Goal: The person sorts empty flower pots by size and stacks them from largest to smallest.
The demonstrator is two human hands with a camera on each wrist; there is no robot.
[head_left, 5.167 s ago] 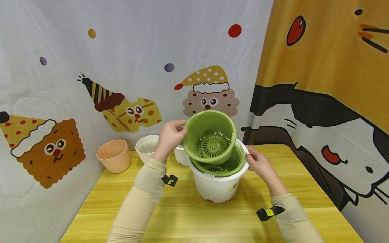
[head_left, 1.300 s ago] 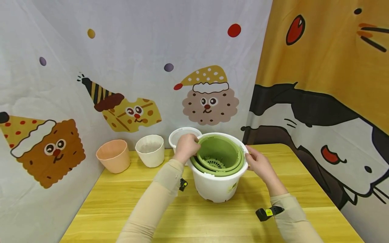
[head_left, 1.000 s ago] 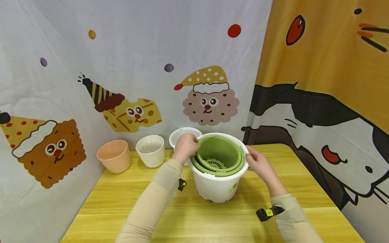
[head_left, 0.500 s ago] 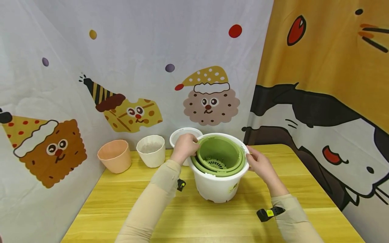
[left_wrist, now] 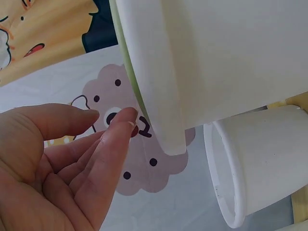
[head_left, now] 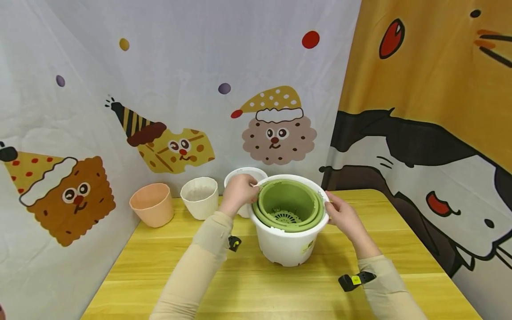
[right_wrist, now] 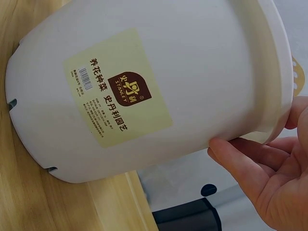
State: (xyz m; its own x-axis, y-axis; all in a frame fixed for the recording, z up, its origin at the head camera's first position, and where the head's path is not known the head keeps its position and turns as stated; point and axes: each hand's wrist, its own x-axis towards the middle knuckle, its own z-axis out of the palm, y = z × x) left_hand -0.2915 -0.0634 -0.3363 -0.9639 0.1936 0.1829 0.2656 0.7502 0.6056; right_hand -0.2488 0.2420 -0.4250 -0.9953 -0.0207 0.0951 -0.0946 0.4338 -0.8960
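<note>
A large white flowerpot (head_left: 284,246) with a label (right_wrist: 118,89) on its wall stands upright on the table. Two green flowerpots are nested in it, the inner green pot (head_left: 288,198) sitting within the outer green pot (head_left: 259,215). My right hand (head_left: 346,215) grips the white pot's rim at the right, its thumb (right_wrist: 236,161) against the wall below. Just left of the rim is my left hand (head_left: 240,193), holding nothing. In the left wrist view a gap shows between its thumb (left_wrist: 67,120) and forefinger, which is near or touching the rim.
Along the back of the table (head_left: 160,271) stand a peach pot (head_left: 154,211), a cream pot (head_left: 201,204) and a smaller white pot (left_wrist: 272,154), partly hidden behind my left hand in the head view. A patterned cloth (head_left: 172,66) hangs behind.
The inner green pot, earlier held tilted by my left hand, now sits nested. My left hand has since let go of it and drawn slightly left. The right hand has stayed.
</note>
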